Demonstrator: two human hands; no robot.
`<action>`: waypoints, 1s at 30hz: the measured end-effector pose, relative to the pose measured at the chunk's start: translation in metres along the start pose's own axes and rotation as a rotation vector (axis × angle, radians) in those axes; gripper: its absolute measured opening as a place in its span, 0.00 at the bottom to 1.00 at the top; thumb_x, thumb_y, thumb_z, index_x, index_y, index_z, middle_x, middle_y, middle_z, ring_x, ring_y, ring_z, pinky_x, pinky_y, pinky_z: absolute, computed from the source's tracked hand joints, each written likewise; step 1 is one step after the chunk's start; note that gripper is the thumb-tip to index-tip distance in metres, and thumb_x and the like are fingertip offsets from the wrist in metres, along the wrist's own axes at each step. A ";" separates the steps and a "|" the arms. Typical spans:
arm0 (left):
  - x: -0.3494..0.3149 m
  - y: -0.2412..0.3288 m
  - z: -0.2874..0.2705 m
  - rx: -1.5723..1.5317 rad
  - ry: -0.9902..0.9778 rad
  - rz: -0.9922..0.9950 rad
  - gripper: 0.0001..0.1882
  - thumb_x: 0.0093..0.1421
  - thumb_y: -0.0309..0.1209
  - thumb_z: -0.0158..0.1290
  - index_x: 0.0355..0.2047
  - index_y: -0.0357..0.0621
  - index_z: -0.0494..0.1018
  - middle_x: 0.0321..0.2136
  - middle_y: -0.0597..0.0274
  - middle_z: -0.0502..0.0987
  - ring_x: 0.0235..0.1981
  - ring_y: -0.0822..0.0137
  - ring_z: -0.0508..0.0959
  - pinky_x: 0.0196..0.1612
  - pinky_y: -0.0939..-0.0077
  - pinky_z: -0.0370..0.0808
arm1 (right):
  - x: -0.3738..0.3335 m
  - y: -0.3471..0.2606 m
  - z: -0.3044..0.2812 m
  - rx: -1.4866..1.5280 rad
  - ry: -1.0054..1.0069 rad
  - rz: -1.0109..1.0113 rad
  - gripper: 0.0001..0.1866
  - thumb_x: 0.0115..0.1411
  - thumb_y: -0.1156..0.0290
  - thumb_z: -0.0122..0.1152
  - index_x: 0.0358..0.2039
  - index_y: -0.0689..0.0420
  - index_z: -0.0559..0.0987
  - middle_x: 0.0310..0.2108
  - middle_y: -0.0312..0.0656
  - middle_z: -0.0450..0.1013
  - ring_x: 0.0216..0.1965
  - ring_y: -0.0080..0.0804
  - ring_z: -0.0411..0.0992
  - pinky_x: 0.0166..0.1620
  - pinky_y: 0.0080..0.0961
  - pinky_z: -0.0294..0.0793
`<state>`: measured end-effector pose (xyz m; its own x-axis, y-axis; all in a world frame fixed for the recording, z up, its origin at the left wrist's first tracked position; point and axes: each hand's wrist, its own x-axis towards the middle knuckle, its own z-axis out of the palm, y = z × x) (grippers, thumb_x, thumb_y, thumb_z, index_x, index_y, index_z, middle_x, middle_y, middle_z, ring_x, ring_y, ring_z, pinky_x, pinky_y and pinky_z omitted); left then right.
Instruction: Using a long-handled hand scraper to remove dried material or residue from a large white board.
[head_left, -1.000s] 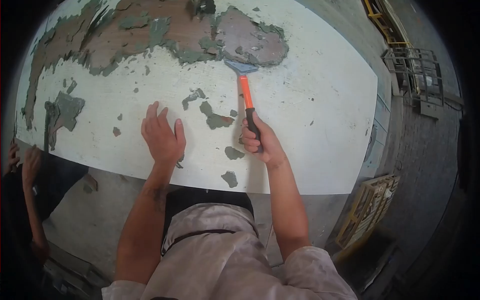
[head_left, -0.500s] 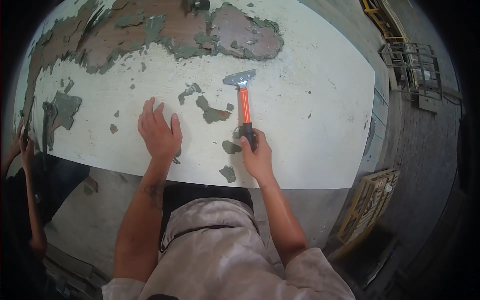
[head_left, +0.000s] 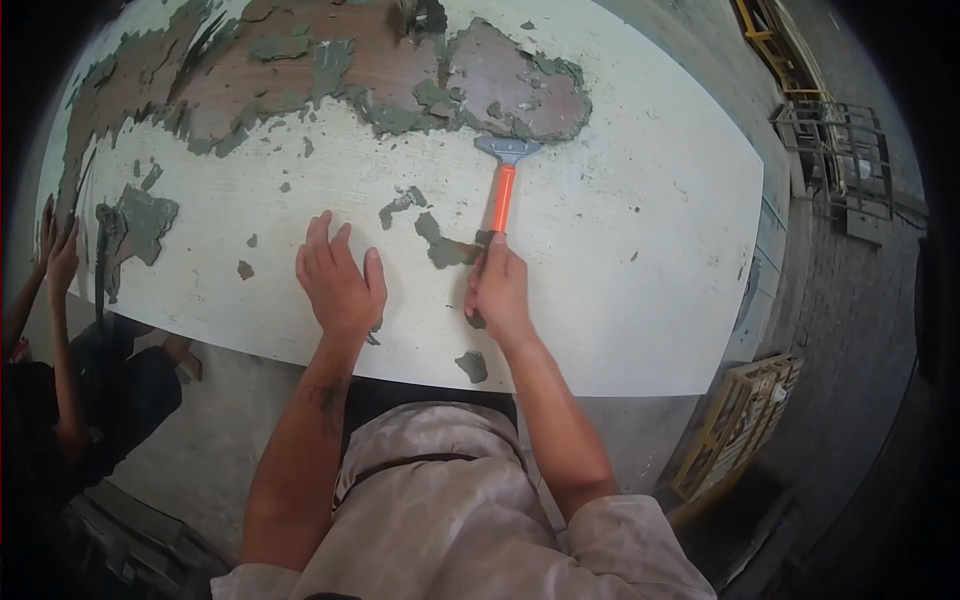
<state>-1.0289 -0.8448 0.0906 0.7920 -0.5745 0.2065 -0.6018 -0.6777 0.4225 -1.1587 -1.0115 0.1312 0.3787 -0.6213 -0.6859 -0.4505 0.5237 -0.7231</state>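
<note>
My right hand [head_left: 499,287] is closed round the dark grip of a scraper [head_left: 503,195] with an orange shaft and a wide metal head. Its blade meets the lower edge of a grey-green crusted patch [head_left: 515,90] on a large white panel [head_left: 640,290]. My left hand [head_left: 340,275] rests on the panel with fingers stretched out, holding nothing. Between my hands lie loose grey-green flakes [head_left: 440,245], and another flake [head_left: 471,367] is near the front edge. A brown stripped area [head_left: 270,80] with ragged green remnants runs along the far left.
At the left edge a co-worker's hands [head_left: 62,255] are at the panel beside a large peeled scrap [head_left: 145,225]. A yellowish slatted frame [head_left: 735,425] stands on the floor at right. Metal racks [head_left: 840,150] are farther off.
My right hand has turned the scraper and pushed its head forward to the crust's edge. My left hand stays spread on the panel. The whole view has shifted slightly.
</note>
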 end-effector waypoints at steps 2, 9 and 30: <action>-0.001 0.002 -0.001 0.005 -0.007 -0.012 0.26 0.65 0.36 0.55 0.58 0.31 0.70 0.68 0.45 0.62 0.71 0.46 0.60 0.70 0.45 0.52 | -0.002 0.003 0.001 0.037 0.015 -0.005 0.29 0.78 0.46 0.38 0.31 0.60 0.69 0.18 0.36 0.63 0.12 0.26 0.62 0.15 0.27 0.60; 0.000 -0.005 0.005 0.024 -0.009 -0.002 0.26 0.65 0.36 0.55 0.58 0.31 0.70 0.68 0.43 0.62 0.71 0.45 0.60 0.70 0.45 0.52 | -0.002 -0.009 -0.015 -0.039 -0.013 0.030 0.31 0.78 0.47 0.36 0.24 0.58 0.67 0.15 0.36 0.61 0.11 0.27 0.61 0.15 0.31 0.62; -0.006 -0.004 0.006 0.062 -0.001 0.070 0.26 0.67 0.36 0.54 0.60 0.30 0.69 0.68 0.42 0.62 0.70 0.46 0.62 0.70 0.44 0.52 | 0.033 -0.042 -0.105 -0.369 0.029 0.019 0.36 0.76 0.41 0.38 0.20 0.57 0.69 0.11 0.37 0.62 0.09 0.28 0.62 0.15 0.30 0.63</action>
<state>-1.0314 -0.8413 0.0827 0.7478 -0.6219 0.2325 -0.6607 -0.6631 0.3518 -1.2122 -1.1154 0.1472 0.3469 -0.6326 -0.6924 -0.7204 0.2930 -0.6287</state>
